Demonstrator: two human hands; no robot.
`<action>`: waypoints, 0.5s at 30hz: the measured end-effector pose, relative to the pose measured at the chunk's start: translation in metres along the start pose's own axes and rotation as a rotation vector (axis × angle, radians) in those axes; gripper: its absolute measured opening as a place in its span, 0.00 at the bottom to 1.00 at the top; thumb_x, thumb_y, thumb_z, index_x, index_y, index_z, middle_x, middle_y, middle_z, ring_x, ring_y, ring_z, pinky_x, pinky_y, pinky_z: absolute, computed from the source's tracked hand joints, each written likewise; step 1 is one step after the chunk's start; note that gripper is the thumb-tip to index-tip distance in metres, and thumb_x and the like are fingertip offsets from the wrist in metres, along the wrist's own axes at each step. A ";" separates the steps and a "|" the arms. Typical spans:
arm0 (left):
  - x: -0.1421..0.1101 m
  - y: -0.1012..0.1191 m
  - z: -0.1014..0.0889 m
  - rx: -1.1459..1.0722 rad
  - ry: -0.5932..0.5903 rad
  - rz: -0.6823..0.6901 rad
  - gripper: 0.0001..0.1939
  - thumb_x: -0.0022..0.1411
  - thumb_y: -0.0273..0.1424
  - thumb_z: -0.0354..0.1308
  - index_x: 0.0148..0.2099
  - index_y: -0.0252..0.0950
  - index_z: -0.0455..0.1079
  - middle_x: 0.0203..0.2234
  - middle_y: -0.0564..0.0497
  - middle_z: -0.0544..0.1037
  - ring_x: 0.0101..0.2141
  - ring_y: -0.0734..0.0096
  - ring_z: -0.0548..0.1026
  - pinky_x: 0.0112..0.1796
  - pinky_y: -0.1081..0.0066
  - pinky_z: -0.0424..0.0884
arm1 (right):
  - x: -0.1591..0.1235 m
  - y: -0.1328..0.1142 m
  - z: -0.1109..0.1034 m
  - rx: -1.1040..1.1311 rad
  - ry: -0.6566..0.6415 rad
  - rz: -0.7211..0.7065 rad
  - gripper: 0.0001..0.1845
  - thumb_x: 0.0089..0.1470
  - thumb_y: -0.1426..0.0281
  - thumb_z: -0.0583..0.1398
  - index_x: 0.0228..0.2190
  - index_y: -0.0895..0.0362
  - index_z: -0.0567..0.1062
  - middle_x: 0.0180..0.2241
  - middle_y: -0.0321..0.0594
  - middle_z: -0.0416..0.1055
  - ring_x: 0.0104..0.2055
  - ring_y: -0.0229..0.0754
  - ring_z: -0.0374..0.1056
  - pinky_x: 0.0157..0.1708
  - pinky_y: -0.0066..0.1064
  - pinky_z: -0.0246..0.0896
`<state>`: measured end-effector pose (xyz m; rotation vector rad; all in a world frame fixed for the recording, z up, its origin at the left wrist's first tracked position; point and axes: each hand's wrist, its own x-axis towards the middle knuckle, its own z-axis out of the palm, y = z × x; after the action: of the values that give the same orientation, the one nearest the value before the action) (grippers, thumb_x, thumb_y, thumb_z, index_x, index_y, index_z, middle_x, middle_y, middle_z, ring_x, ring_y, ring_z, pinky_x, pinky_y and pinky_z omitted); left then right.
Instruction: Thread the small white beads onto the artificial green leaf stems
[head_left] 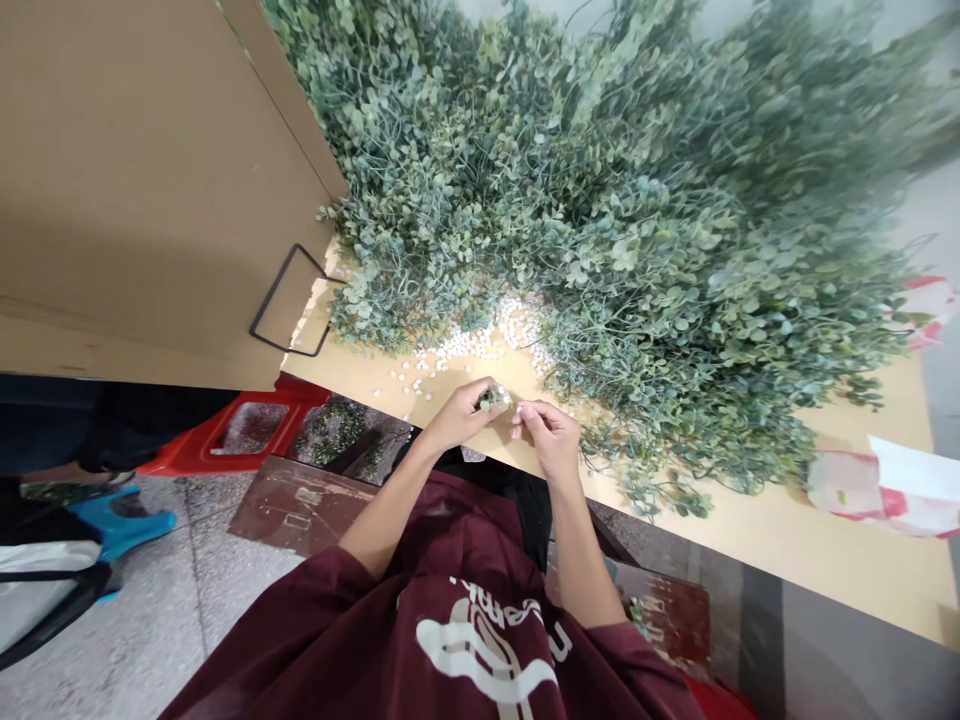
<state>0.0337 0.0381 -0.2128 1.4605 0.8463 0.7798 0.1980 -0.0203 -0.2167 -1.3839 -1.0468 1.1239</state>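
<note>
My left hand point(461, 415) is closed around a small green artificial leaf sprig point(491, 399), whose leaves show between thumb and fingers. A white tip shows at the sprig's right end. Close by on the right, my right hand point(553, 435) pinches a small white bead point(520, 408) between thumb and fingertips. Both hands are over the table's near edge. Just beyond them, many loose white beads point(461, 346) lie scattered on the tabletop point(360, 372). A large heap of artificial greenery point(570, 220) rises behind the beads.
A tall brown cardboard panel point(150, 190) stands at the left, with a black wire frame point(259, 325) by its edge. Red-and-white plastic packaging point(847, 485) lies at the table's right. Below left are a red stool point(277, 440) and a blue stool point(124, 530), beside another person's dark clothing point(45, 425).
</note>
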 end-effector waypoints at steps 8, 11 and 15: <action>0.000 -0.003 0.001 -0.012 0.002 -0.002 0.14 0.63 0.42 0.55 0.35 0.34 0.65 0.27 0.52 0.70 0.30 0.73 0.68 0.32 0.75 0.65 | -0.001 -0.002 0.000 -0.015 0.003 -0.034 0.11 0.55 0.60 0.61 0.34 0.54 0.80 0.27 0.38 0.74 0.23 0.39 0.68 0.27 0.33 0.66; 0.000 -0.003 0.001 -0.011 0.010 0.002 0.14 0.63 0.41 0.55 0.35 0.34 0.65 0.27 0.52 0.70 0.30 0.73 0.68 0.33 0.75 0.65 | -0.001 -0.003 0.000 0.016 -0.004 -0.063 0.10 0.55 0.61 0.62 0.34 0.53 0.80 0.27 0.37 0.74 0.24 0.38 0.68 0.28 0.34 0.67; 0.000 -0.004 0.001 -0.017 0.010 0.010 0.14 0.63 0.41 0.56 0.35 0.34 0.65 0.27 0.53 0.70 0.30 0.73 0.67 0.33 0.75 0.64 | 0.000 -0.002 0.000 0.020 0.002 -0.063 0.10 0.54 0.61 0.62 0.34 0.53 0.80 0.27 0.37 0.74 0.24 0.38 0.68 0.28 0.34 0.67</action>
<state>0.0348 0.0377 -0.2170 1.4474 0.8390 0.8007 0.1977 -0.0203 -0.2148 -1.3269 -1.0685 1.0841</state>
